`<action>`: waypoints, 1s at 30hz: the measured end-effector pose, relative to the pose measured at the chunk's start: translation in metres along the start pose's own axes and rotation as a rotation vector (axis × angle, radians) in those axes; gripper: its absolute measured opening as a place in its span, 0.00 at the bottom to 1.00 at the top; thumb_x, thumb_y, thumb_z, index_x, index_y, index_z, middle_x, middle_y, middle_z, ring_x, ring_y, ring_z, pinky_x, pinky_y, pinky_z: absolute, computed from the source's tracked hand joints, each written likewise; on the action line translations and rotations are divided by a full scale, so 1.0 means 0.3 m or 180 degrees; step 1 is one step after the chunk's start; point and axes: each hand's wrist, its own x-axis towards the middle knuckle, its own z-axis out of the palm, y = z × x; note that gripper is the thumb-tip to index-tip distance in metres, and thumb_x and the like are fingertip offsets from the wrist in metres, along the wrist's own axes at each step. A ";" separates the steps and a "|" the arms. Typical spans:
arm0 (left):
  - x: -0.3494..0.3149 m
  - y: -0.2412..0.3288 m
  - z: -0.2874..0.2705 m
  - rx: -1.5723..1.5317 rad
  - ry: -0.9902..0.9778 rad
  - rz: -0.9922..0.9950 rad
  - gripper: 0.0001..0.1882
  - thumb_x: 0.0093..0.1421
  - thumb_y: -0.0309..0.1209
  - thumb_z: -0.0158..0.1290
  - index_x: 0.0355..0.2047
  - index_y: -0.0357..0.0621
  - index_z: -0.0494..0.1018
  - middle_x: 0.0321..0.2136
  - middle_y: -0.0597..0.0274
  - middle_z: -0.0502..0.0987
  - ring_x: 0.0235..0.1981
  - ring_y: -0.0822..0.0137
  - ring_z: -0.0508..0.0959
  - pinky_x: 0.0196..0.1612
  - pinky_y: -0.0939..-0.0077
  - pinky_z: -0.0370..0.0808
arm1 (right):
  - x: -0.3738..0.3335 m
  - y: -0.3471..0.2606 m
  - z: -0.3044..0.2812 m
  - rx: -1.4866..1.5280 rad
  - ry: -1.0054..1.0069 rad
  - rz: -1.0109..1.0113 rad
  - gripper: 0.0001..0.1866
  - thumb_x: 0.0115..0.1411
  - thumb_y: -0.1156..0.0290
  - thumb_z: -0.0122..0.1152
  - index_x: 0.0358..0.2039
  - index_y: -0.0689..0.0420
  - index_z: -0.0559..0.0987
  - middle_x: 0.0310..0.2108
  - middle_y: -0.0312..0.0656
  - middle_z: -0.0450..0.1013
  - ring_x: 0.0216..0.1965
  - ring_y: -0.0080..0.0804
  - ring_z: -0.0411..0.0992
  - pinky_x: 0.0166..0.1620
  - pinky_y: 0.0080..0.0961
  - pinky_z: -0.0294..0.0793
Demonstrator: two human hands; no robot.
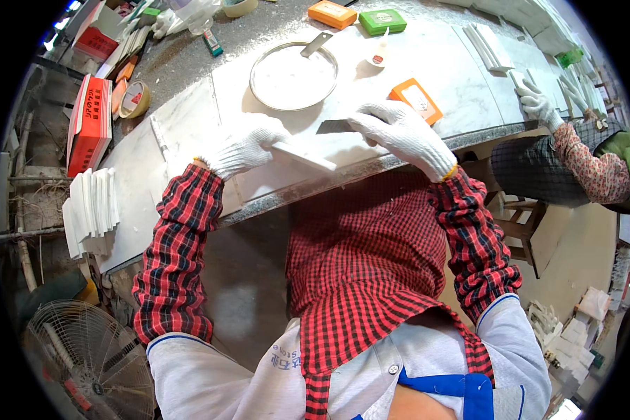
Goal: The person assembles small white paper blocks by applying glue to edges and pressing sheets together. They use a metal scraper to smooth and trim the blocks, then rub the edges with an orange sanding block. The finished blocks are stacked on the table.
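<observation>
My left hand (pixel 248 145), in a white knit glove, is closed around a narrow white stone strip (pixel 304 155) that points to the right above the table edge. In my right hand (pixel 404 137), gloved the same way, a dark flat scraper blade (pixel 334 127) is pinched, its free end toward the strip. Beyond both hands lies a round metal-rimmed pan (pixel 293 108) with white material inside, and a flat metal spatula (pixel 317 45) rests across its far rim. An orange box (pixel 418 100) sits just past my right hand. A small white nozzle bottle (pixel 379 54) is beyond it.
Another orange box (pixel 332 14) and a green box (pixel 383 21) lie at the far edge. At left are a red box (pixel 89 127), a tape roll (pixel 134 100), stacked white strips (pixel 91 210) and a fan (pixel 91 364). A co-worker's gloved hand (pixel 539 105) is at right, near more strips (pixel 488 47).
</observation>
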 end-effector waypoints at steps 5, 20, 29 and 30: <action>0.014 0.010 0.002 0.0569 -0.0226 -0.0253 0.11 0.49 0.21 0.60 0.34 0.46 0.79 0.29 0.57 0.79 0.34 0.51 0.80 0.39 0.60 0.78 | 0.132 0.014 0.112 -0.0603 0.0069 -0.1037 0.17 0.68 0.56 0.62 0.41 0.58 0.86 0.27 0.38 0.79 0.27 0.24 0.73 0.33 0.26 0.73; 0.007 -0.025 0.036 0.0293 -0.0304 -0.0335 0.19 0.53 0.18 0.57 0.45 0.50 0.82 0.37 0.57 0.83 0.41 0.53 0.83 0.44 0.64 0.81 | 0.090 0.038 0.099 -0.0979 -0.0026 -0.1684 0.13 0.66 0.62 0.66 0.39 0.59 0.86 0.28 0.40 0.80 0.28 0.30 0.74 0.37 0.26 0.76; 0.001 -0.023 0.036 0.0169 -0.0206 -0.0290 0.18 0.52 0.17 0.59 0.43 0.48 0.82 0.37 0.57 0.83 0.41 0.54 0.82 0.45 0.64 0.81 | 0.101 0.035 0.093 -0.0958 -0.0094 -0.1720 0.14 0.64 0.59 0.68 0.41 0.58 0.86 0.28 0.39 0.81 0.28 0.28 0.76 0.34 0.26 0.77; -0.007 -0.024 0.037 0.0156 -0.0175 -0.0292 0.18 0.53 0.18 0.59 0.43 0.48 0.82 0.37 0.57 0.83 0.40 0.54 0.83 0.44 0.64 0.81 | 0.081 0.038 0.085 -0.0939 -0.0047 -0.1792 0.15 0.64 0.59 0.68 0.41 0.58 0.86 0.28 0.39 0.81 0.28 0.28 0.76 0.35 0.27 0.77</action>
